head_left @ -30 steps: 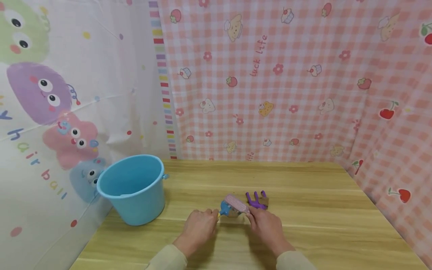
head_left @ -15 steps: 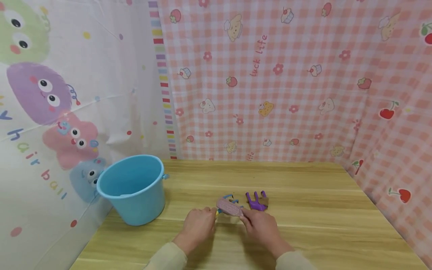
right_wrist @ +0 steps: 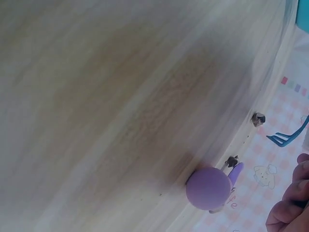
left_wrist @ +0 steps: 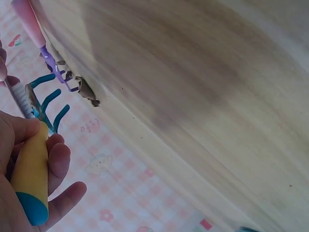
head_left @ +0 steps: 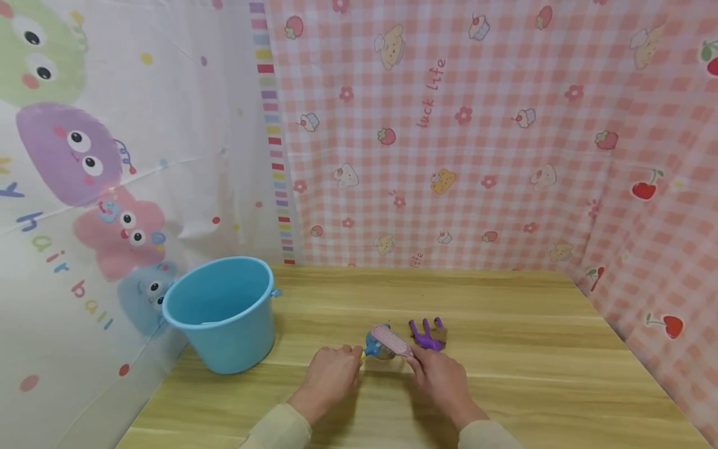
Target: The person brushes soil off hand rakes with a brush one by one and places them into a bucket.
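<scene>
My left hand [head_left: 331, 377] grips a small hand rake by its yellow handle [left_wrist: 31, 166]; its blue tines [left_wrist: 50, 99] point away from me. In my right hand [head_left: 445, 377] is a brush [head_left: 391, 339] with a dotted pink back, its white bristles [left_wrist: 20, 99] against the rake's head in the left wrist view. The brush covers part of the blue rake head [head_left: 372, 344] in the head view. A second rake, purple [head_left: 429, 341] with a pink handle [left_wrist: 30, 21], lies on the table just beyond my right hand, brown dirt-like bits around its tines.
A light-blue bucket [head_left: 247, 340] stands at the left of the wood-grain table [head_left: 533, 374]. Small dark crumbs [right_wrist: 259, 119] lie on the tabletop. A pink checked cloth [head_left: 437, 149] hangs behind and at the right, a white cartoon sheet [head_left: 196, 137] at the left.
The brush swept left and toward me over the blue rake's head, then came back right and away. My left hand stays nearly in place, holding the rake.
</scene>
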`<action>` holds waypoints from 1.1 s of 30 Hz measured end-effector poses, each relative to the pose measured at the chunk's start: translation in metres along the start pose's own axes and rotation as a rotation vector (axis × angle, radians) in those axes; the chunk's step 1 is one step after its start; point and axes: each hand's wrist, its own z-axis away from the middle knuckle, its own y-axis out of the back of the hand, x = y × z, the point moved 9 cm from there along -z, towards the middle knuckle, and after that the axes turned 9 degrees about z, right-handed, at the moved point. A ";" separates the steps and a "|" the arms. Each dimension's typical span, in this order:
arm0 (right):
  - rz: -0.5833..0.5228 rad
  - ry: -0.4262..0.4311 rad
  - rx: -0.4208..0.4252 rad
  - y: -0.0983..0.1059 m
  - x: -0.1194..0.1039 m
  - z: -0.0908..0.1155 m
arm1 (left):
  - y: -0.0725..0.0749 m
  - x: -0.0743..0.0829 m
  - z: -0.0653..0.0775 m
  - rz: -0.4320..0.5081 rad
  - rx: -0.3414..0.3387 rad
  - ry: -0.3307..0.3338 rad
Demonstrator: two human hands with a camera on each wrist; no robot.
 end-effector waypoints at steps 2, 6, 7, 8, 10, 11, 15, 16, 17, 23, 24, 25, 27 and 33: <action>0.002 -0.006 0.011 0.001 0.002 0.000 | 0.000 0.001 0.000 0.007 -0.010 -0.001; 0.005 -0.013 0.019 0.000 0.005 0.000 | 0.000 0.001 0.000 0.020 -0.024 0.002; 0.007 -0.015 0.015 -0.001 0.006 0.000 | 0.000 0.001 0.000 0.021 -0.027 0.002; 0.008 -0.021 0.010 -0.001 0.007 0.000 | 0.000 0.001 0.000 0.022 -0.029 0.002; 0.013 -0.039 0.009 -0.002 0.012 0.001 | 0.000 0.001 0.000 0.026 -0.032 0.002; 0.015 -0.052 0.006 -0.002 0.015 0.001 | 0.000 0.001 0.001 0.026 -0.031 0.000; 0.014 -0.098 -0.010 -0.003 0.028 0.003 | 0.000 0.002 0.001 0.024 -0.031 -0.007; 0.010 -0.108 -0.021 -0.004 0.030 0.003 | 0.000 0.002 0.001 0.025 -0.031 -0.008; 0.006 -0.115 -0.029 -0.005 0.032 0.003 | 0.000 0.002 0.001 0.025 -0.032 -0.007; -0.008 -0.150 -0.007 0.001 0.031 0.004 | -0.002 0.001 0.000 0.041 -0.048 0.023; -0.015 -0.138 0.010 0.004 0.027 0.004 | -0.002 0.000 0.000 0.039 -0.047 0.027; -0.021 -0.114 0.032 0.007 0.021 0.003 | -0.002 0.000 0.000 0.034 -0.043 0.029; -0.031 -0.058 0.053 0.010 0.008 0.002 | -0.003 -0.001 -0.001 0.022 -0.035 0.030; -0.014 -0.032 0.014 0.004 -0.003 0.001 | -0.001 -0.002 0.000 0.039 -0.032 0.032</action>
